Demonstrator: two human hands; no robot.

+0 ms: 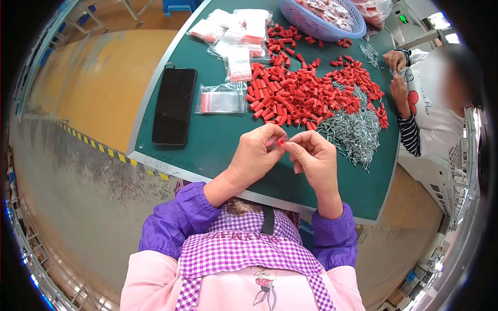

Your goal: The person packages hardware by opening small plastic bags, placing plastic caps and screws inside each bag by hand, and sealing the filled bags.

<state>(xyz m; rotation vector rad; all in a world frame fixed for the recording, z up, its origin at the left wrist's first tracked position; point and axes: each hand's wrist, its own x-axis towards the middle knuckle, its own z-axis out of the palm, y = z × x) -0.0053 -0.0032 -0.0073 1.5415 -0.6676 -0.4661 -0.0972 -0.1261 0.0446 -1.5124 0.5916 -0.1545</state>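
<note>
My left hand (255,153) is closed around a small clear plastic bag (272,143) with red inside, held above the table's near edge. A red plastic cap (280,142) shows at the bag's mouth, between the two hands. My right hand (314,155) meets it there, thumb and forefinger pinched at the bag's edge; its other fingers are curled. Just beyond my hands lies a heap of red plastic caps (295,93). To the right of them spreads a pile of small silver screws or pins (353,137), too fine to tell which.
On the green table (218,140) lie a black phone (174,106), a pack of clear zip bags (223,99) and filled bags (238,63). A purple basket (324,28) of packed bags stands at the far side. At right, a co-worker's hands (398,78) work near more metal pieces.
</note>
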